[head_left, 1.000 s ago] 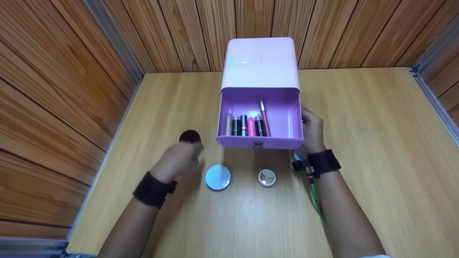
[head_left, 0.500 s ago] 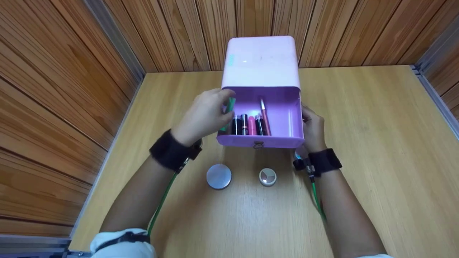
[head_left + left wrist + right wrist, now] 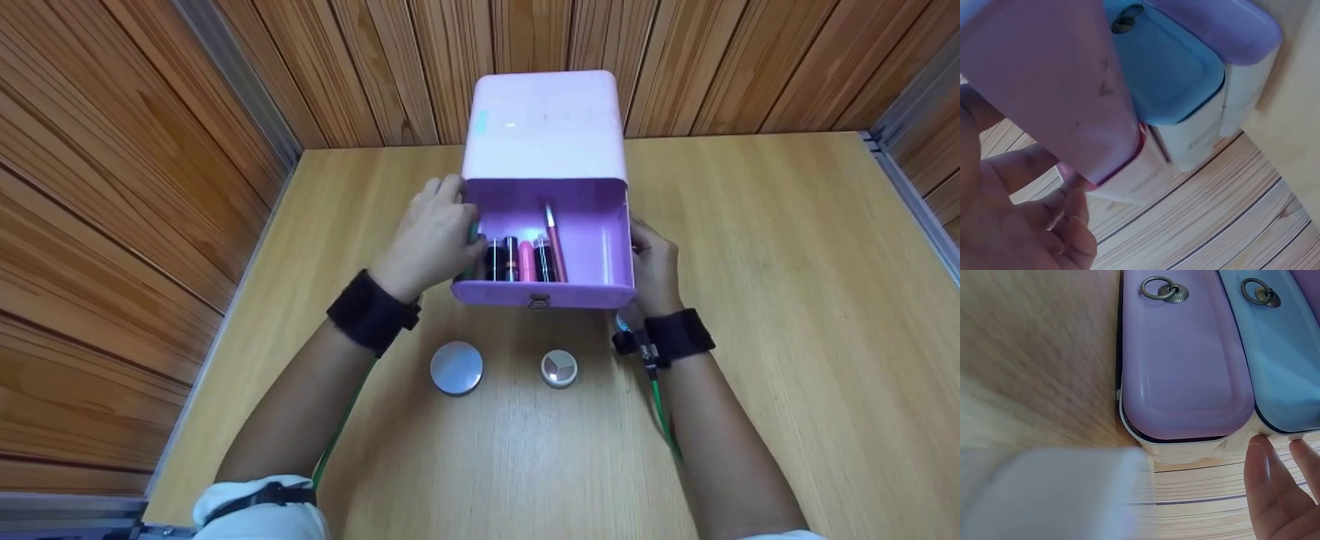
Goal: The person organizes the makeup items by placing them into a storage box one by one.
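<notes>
Pale pink-white, round-cornered chest of drawers [image 3: 545, 124], standing on a light wood-grain tabletop [image 3: 787, 420] before a wall of brown wooden planks [image 3: 375, 67]. Fitted with a glossy purple top drawer [image 3: 495, 294], pulled out; below it, a blue drawer front [image 3: 1278, 354] and a purple lower drawer front [image 3: 1185, 365], both with metal ring pulls.

Contents of top drawer, upright in a row towards the front left: black tube [image 3: 493, 261]; black tube with a pale band [image 3: 511, 259]; bright pink tube [image 3: 526, 261]; black tube with a clear-looking cap [image 3: 543, 259]; slender reddish stick with a silvery tip [image 3: 556, 247], leaning.

Left hand [image 3: 429, 244]: at the top drawer's left rim, fingers bent; a green sliver [image 3: 472, 231] shows beside thumb and forefinger. Whether they grip it cannot be told.

Right hand [image 3: 656, 266]: at the chest's right side, fingers extended, tips touching the pale casing.

On the tabletop, in front: round silver-blue disc [image 3: 457, 368], left; small round white pot with a three-part face [image 3: 559, 368], right, well apart.

Black wristbands [image 3: 373, 313] on both wrists.
</notes>
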Tool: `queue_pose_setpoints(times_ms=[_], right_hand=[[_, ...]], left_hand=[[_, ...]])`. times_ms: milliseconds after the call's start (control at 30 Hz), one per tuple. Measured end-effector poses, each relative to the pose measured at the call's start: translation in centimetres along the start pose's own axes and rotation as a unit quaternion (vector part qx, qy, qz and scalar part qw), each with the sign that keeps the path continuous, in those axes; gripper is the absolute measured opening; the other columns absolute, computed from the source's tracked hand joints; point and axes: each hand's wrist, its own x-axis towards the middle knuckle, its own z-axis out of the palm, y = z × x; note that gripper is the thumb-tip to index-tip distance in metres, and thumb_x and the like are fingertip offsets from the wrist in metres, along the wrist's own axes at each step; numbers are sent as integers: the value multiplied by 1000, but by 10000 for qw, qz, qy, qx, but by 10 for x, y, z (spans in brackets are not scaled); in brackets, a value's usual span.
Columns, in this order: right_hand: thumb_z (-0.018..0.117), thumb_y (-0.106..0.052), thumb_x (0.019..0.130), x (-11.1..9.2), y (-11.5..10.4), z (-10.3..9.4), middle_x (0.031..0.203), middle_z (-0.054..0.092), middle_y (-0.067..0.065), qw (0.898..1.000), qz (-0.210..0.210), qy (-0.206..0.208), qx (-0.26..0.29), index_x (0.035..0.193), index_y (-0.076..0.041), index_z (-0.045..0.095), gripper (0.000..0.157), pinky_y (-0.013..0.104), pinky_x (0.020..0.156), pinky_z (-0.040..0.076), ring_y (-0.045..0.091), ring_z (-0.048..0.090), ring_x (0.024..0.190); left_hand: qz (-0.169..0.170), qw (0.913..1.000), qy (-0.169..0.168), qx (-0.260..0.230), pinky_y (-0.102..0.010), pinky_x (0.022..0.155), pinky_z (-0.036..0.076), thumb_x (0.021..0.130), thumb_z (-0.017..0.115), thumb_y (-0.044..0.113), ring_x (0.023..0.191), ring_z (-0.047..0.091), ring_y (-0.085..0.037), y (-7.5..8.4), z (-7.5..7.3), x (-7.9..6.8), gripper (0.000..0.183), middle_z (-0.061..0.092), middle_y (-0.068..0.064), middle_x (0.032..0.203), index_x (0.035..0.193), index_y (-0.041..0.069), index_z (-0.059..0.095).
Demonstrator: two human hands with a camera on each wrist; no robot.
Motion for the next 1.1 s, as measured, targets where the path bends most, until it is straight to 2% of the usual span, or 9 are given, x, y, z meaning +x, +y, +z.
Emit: queue_pose_setpoints(times_ms=[200,333,467,567,667,767,900,1000,1100], right_hand=[[64,9,89,0,2,0,115,67,18,9999,-80,67,-26,119,6,65,30,27,81,55,9,66,93],[63,9,90,-1,1,0,112,68,18,9999,-81,52,-112,119,5,66,30,25,79,55,8,66,90],[62,7,91,-1,0,0,107,69,19,9997,-34,11,-223,119,5,66,29,23,74,54,6,65,84],[63,5,91,-1,-1,0,106,70,19,9998,39,42,-215,119,5,67,28,23,74,54,5,65,84],[63,5,91,-2,-2,0,105,70,20,9998,113,42,-158,118,6,66,28,23,73,54,5,64,82],[63,6,91,-3,-1,2,107,69,20,9998,116,-1,-155,120,6,66,29,24,74,55,5,65,84],[63,6,91,-3,-1,3,112,68,19,9998,94,-8,-155,121,4,65,30,25,78,55,8,66,89],[63,6,91,-2,0,4,115,67,17,9999,140,-13,-51,121,3,65,30,27,80,55,11,67,91],[63,5,91,-1,0,5,118,66,17,9997,221,-40,82,122,2,65,31,28,82,55,15,67,94]], left_hand=[[157,9989,-413,174,-45,99,38,90,68,33,116,43,-34,-1,-2,-3,27,46,-21,139,79,10,74],[298,9979,-575,-17,-48,103,35,86,73,29,123,40,-36,-6,-9,-8,21,39,-21,148,86,8,74],[177,9970,-747,-141,-49,103,33,77,80,26,126,37,-35,-7,-14,-10,18,36,-17,151,83,10,75],[75,9949,-1000,-75,-50,104,30,73,79,19,132,32,-37,-3,-14,-8,12,32,-18,154,71,13,69],[34,9938,-1107,22,-50,104,30,71,78,14,136,28,-38,1,-11,-6,9,30,-19,154,72,13,69],[-18,9932,-1163,-9,-50,105,29,76,81,25,136,27,-38,0,-10,-6,16,29,-19,154,75,14,70],[-15,9919,-1270,-54,-51,106,26,80,79,40,137,25,-37,-3,-12,-10,26,26,-18,156,79,15,72],[-25,9918,-1274,-96,-50,105,26,79,79,33,138,24,-37,-4,-15,-12,20,26,-17,156,82,15,73],[-91,9927,-1204,-62,-49,104,27,75,77,20,139,25,-35,-3,-17,-12,9,29,-15,156,73,14,70]])
